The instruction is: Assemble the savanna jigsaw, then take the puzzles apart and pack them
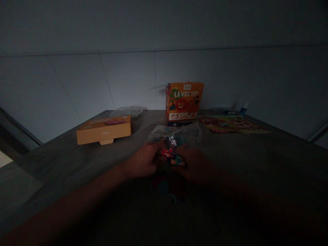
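Observation:
In the dim middle of the table, my left hand [143,160] is closed with its fingertips on a red and white jigsaw puzzle piece [167,152]. My right hand [197,165] is closed on a teal and yellow puzzle piece [178,160] right beside it. The two pieces touch or overlap; whether they are joined I cannot tell. Just beyond my fingers lies a clear plastic bag [191,131] with colourful printed contents. Nearer to me, dark red and blue shapes [169,188] show faintly in the shadow, too dark to make out.
An orange "LEVEL UP!" box [185,102] stands upright at the back, its flap open to the left. Another orange box [105,130] lies flat at left, with crumpled clear plastic [128,111] behind it. A colourful printed sheet [233,124] lies at the back right, near the wall.

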Available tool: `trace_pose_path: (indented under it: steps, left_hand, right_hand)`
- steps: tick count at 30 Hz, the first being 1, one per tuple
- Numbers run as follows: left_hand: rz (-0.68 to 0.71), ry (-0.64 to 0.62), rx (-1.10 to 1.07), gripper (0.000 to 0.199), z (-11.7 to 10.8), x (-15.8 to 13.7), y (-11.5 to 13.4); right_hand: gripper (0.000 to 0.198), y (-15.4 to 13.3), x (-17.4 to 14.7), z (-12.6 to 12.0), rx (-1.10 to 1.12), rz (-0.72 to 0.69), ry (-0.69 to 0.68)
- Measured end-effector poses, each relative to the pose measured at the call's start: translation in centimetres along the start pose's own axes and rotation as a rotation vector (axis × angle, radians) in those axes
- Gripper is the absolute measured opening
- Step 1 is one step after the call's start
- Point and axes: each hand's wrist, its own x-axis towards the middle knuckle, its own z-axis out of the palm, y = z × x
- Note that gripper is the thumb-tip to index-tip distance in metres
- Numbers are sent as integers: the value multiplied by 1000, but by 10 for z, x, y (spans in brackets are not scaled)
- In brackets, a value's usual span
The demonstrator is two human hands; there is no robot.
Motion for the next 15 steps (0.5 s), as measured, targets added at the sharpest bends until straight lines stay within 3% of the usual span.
trace_pose_path:
  steps: [10,15]
  left_hand:
    - [-62,415,121,13,-1,2,-4]
    - [-61,351,-71,18,-2,3,-9]
  right_hand:
    - [38,-4,1,-1,154,-32,195]
    - [24,0,1,2,93,-38,190]
